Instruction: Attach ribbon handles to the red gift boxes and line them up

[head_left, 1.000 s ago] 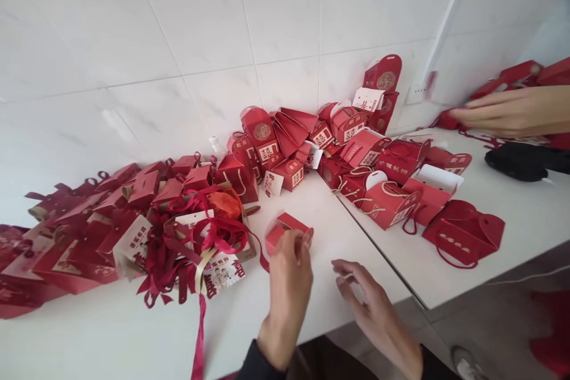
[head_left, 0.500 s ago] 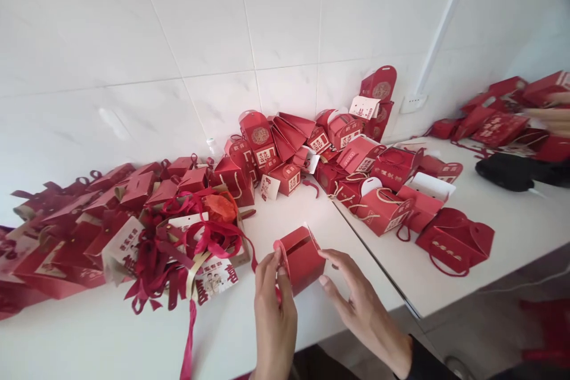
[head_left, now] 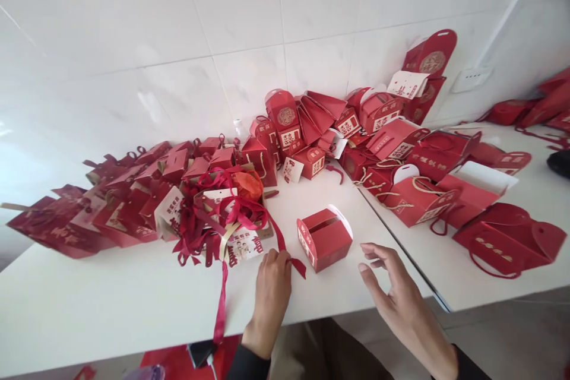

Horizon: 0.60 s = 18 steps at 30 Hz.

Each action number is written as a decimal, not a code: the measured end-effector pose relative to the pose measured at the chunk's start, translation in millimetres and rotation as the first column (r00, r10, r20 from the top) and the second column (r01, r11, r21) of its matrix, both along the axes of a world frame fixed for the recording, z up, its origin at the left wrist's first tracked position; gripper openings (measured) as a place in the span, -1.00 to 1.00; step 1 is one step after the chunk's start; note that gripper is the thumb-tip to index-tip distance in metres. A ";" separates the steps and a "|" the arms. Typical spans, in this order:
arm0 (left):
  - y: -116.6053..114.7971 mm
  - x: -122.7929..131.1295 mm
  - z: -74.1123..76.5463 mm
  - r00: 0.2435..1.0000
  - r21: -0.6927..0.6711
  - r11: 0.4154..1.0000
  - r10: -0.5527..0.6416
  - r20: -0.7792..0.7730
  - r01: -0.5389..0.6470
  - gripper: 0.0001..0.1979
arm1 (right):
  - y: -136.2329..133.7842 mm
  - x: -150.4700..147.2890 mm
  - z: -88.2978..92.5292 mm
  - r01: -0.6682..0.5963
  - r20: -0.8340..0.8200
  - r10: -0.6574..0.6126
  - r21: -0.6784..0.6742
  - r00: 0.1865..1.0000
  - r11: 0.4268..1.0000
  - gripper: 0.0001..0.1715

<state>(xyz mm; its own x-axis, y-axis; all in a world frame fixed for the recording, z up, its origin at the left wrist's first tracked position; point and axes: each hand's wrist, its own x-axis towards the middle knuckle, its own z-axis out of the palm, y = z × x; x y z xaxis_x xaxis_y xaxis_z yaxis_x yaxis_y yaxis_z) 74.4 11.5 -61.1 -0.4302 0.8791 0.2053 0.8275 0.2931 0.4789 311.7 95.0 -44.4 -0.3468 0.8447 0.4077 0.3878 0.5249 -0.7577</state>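
Note:
A small red gift box [head_left: 328, 249] stands on the white table, a slot along its top and a pale flap at its far side. Left of it, my left hand [head_left: 274, 279] is closed on a dark red ribbon [head_left: 279, 236], whose tail sticks out past the fingers. That ribbon runs back to a heap of ribbons [head_left: 209, 214] lying over an open box with printed cards. My right hand [head_left: 394, 285] hovers at the box's right, touching nothing, with thumb and fingers apart.
Rows of red boxes with ribbon bows [head_left: 133, 190] fill the left back of the table. More boxes with rope handles [head_left: 418, 196] crowd the wall and right side, across a table seam [head_left: 401, 243]. A phone [head_left: 201, 353] with a cable lies below the front edge.
Both hands have let go of the red box, which now stands on the table. My left hand has taken hold of the ribbon. The view has turned left.

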 end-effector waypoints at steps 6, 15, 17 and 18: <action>-3.8 -0.3 -11.3 0.996 0.170 0.985 0.015 0.090 -0.031 -0.72 | 74.1 -5.4 6.5 0.004 0.107 0.003 -0.067 0.994 0.998 -0.62; -5.6 1.5 -31.1 0.998 0.341 0.940 0.006 -0.063 0.015 -0.75 | 221.4 -80.5 -3.7 0.069 0.399 -0.014 -0.122 0.917 0.990 -0.69; -4.9 -0.3 -33.0 0.996 0.328 0.944 0.000 -0.094 0.031 -0.77 | 232.0 -92.2 -5.5 0.078 0.434 -0.022 -0.112 0.901 0.991 -0.70; -4.6 -1.0 -33.3 0.995 0.317 0.948 -0.005 -0.099 0.037 -0.78 | 234.7 -95.3 -6.5 0.079 0.446 -0.023 -0.107 0.895 0.991 -0.71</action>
